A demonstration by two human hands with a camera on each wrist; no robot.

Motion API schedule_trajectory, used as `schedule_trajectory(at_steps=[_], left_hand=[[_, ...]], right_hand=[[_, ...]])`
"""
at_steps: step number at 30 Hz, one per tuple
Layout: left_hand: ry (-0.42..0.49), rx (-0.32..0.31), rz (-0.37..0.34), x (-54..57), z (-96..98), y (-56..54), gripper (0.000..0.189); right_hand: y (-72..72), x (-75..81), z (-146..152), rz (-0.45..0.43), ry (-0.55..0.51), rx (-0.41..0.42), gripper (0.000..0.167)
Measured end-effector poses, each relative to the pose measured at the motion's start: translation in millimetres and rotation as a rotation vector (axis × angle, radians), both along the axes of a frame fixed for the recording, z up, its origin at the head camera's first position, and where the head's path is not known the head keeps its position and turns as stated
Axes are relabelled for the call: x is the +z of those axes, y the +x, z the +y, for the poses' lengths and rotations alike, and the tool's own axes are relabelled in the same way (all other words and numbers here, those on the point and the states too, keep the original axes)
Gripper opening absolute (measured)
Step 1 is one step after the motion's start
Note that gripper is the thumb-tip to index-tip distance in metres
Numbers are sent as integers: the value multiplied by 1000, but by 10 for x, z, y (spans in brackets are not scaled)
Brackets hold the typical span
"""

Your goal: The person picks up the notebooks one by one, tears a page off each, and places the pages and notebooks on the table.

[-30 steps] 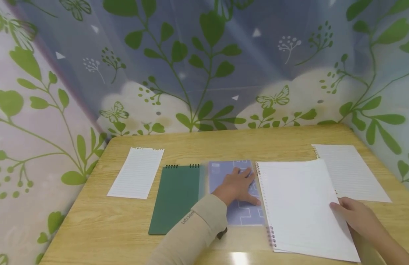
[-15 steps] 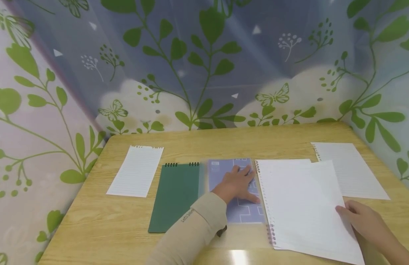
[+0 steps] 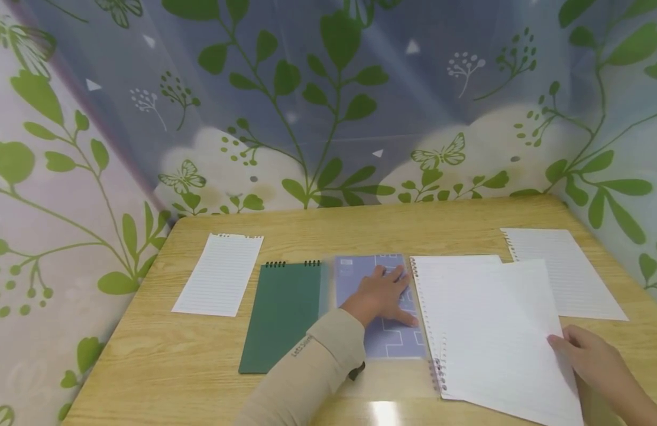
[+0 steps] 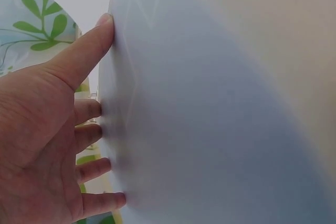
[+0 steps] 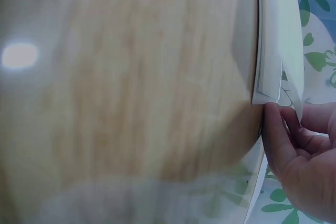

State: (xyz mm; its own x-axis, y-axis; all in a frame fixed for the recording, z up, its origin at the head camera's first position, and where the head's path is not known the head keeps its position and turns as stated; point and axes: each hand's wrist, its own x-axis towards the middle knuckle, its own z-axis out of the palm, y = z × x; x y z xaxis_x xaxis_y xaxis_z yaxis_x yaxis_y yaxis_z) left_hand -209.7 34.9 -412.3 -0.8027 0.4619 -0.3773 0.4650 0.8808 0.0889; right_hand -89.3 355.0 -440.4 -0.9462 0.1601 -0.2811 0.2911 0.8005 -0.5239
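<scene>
An open spiral notebook (image 3: 456, 266) lies mid-table, its purple-blue cover (image 3: 394, 346) folded out to the left and white lined pages to the right. My left hand (image 3: 381, 296) presses on that cover with fingers spread; the left wrist view shows the fingertips (image 4: 116, 199) against it. Over the pages lies a lined sheet (image 3: 498, 331), shifted right of the binding, with a row of holes along its left edge. My right hand (image 3: 599, 361) pinches this sheet at its right edge between thumb and fingers. In the right wrist view the sheet (image 5: 293, 35) bends up beside the stacked pages.
Left of the cover lies a green top-spiral notepad (image 3: 282, 313), partly overlapped by my left sleeve (image 3: 312, 373). A small torn lined sheet (image 3: 219, 275) is at the far left, and another torn sheet (image 3: 570, 272) at the back right. A patterned curtain (image 3: 328, 106) stands behind the wooden table (image 3: 317, 234).
My right hand has drawn the lined sheet rightward and slightly toward me, away from the spiral binding; its holed left edge now shows over the page. The left hand has stayed in place.
</scene>
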Motion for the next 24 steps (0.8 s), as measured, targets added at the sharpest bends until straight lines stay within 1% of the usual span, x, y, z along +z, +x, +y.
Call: schedule_trajectory(at_steps=[5,12,16,24], left_hand=[[-11,-5,5,-12,-1,-8,95],[-20,-5,2,-25,1,-10,94],[-18,-3,1,-24,0,-5,94],[-21,-7,3,-25,-8,-6,94]], right_hand=[[-11,-17,21,-43,-39,-40,39],[-7,-72,67,-79,-69,-65,42],[-7,-67,57,-79,-67,-71,42],[4,0,25,-59,-61,-61,38]])
